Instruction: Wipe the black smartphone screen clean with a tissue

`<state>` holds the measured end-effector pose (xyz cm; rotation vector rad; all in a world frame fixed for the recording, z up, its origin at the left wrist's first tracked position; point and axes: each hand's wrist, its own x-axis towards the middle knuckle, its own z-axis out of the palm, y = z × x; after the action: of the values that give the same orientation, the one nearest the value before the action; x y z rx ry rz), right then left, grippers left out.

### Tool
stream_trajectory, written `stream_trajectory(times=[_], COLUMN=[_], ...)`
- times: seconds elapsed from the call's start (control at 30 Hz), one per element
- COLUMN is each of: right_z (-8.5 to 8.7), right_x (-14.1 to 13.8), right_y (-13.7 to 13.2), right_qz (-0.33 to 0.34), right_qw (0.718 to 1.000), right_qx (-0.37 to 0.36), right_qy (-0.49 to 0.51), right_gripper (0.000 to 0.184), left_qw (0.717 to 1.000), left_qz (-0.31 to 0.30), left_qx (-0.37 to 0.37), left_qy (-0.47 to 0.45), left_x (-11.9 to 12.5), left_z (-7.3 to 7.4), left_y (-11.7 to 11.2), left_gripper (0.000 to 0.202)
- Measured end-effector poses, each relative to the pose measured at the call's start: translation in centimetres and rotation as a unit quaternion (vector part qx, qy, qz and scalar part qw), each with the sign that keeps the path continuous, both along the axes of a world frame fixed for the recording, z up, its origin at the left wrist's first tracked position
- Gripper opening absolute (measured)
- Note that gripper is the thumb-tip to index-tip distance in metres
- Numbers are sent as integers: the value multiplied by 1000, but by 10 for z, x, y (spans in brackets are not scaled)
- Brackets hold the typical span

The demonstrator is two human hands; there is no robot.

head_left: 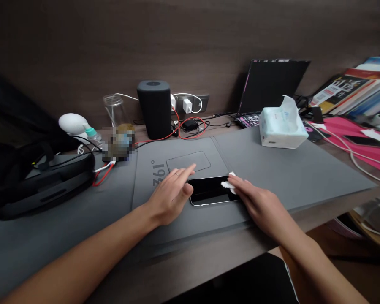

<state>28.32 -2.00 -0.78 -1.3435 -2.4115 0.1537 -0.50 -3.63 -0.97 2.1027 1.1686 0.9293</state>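
A smartphone (205,191) with a dark screen and a light rim lies flat, face up, on the grey desk mat (304,177). My right hand (251,198) covers its right end, fingers pressed on a crumpled white tissue (229,185) that rests on the glass. At the phone's left end is my left hand (171,194), thumb and fingers apart, with a ring on one finger. It holds nothing; whether it touches the phone's edge is hard to tell.
Behind the mat stand a dark speaker (154,109), a glass jar (114,109) and tangled cables (193,126). A tissue pack (283,131) sits before a laptop (272,86). Books (361,88) lean at the right; a black headset-like object (50,185) lies left.
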Motion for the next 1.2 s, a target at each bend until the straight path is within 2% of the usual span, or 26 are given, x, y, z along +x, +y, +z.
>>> stream_trajectory(times=[0.1,0.3,0.4,0.53,0.63,0.77,0.87,0.93,1.07,1.2], right_z=[1,1,2,3,1,0,2,5,12,8], right_x=[-26,-96,-110,-98,-73,-30,-8,-4,-10,-4], right_y=[4,-8,-17,-32,-40,-39,-27,-15,10,4], right_qz=[7,104,131,166,171,97,47,35,54,48], right_qw=[1000,994,990,985,984,993,997,998,997,998], right_qx=[8,-11,-24,-29,-20,-13,-14,-20,-43,-30], right_qy=[1,27,35,32,39,57,52,41,21,21], right_gripper=[40,44,50,58,52,44,44,41,38,38], left_qw=[1000,999,999,1000,1000,1000,1000,1000,1000,1000], left_qz=[15,21,11,7,-1,-12,-22,-22,-20,-22], left_qx=[7,5,5,-1,0,-2,-1,-1,-3,-4], left_qy=[-23,-42,-42,-30,-17,-2,3,2,-1,-10], left_x=[0,0,0,-1,0,0,0,0,0,1], left_z=[-1,-2,-3,-2,0,2,3,2,1,1], left_y=[0,2,1,1,1,0,0,0,1,1], left_gripper=[89,91,91,92,90,90,89,89,87,86])
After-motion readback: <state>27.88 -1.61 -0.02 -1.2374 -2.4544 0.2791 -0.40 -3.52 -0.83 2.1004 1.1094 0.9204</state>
